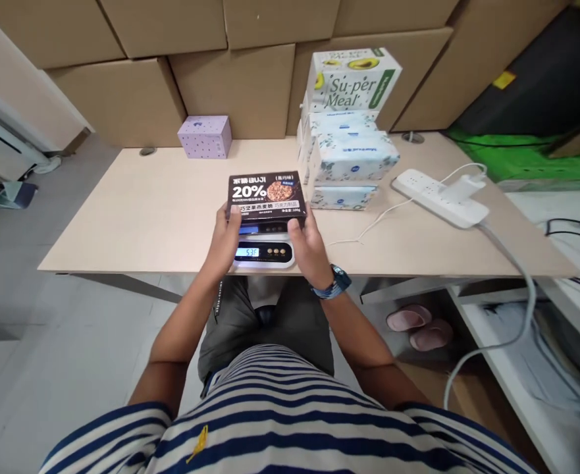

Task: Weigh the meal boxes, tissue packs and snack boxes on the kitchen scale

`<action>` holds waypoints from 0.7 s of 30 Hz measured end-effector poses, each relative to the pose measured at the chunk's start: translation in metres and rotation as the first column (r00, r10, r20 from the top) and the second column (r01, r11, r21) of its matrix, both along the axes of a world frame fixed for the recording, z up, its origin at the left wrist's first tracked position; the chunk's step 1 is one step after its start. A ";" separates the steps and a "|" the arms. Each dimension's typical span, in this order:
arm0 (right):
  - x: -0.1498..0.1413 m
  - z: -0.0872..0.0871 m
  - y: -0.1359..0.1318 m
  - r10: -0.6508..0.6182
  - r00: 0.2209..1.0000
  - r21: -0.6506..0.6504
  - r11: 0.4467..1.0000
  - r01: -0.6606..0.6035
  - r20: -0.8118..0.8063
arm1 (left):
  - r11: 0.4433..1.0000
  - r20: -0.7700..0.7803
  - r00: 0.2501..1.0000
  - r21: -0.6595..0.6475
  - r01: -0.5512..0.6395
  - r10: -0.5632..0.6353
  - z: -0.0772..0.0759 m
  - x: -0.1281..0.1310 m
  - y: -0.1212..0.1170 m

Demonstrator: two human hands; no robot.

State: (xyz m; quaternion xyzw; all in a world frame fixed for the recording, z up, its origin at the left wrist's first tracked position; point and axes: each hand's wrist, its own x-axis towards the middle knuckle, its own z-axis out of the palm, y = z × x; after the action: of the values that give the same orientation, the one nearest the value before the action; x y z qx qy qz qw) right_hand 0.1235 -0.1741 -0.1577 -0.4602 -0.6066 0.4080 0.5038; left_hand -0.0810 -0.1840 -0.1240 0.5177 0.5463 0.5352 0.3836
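Clasped as it is between left hand [226, 238] and right hand [312, 245], a dark printed box [266, 196] is over a scale [264, 262].
Both thumbs show near its front corners, while the other fingers are mostly hidden; the box covers the scale's far part, so whether the two touch cannot be told, and the display's [248, 253] last character is unclear. Its long axis runs left to right, printed face up, lettering upright to the wearer.
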 end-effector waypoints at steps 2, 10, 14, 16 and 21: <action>0.007 0.017 -0.007 0.030 0.996 0.079 0.997 -0.023 -0.088 | 0.993 0.054 0.996 0.100 0.067 -0.073 0.014 0.008 -0.009; 0.094 0.035 -0.028 -0.189 0.977 0.447 0.869 0.215 -0.101 | 0.860 -0.185 0.881 0.204 0.468 -0.435 0.057 0.054 -0.024; 0.124 -0.002 -0.029 -0.284 0.957 0.292 0.911 0.290 -0.061 | 0.821 -0.346 0.778 0.037 0.569 -0.524 0.042 0.082 -0.008; 0.133 -0.019 -0.030 -0.324 0.945 0.219 0.919 0.326 -0.047 | 0.828 -0.452 0.739 0.003 0.561 -0.499 0.030 0.092 -0.003; 0.142 -0.043 -0.030 -0.406 0.914 0.142 0.905 0.401 0.007 | 0.861 -0.571 0.686 -0.077 0.503 -0.452 0.005 0.107 -0.003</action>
State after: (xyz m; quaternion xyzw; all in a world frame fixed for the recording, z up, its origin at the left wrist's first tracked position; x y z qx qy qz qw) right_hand 0.2653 -0.2039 -0.2007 -0.5472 -0.5340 0.2436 0.5968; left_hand 0.0261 -0.1870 -0.1188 0.7934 0.4580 0.2597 0.3055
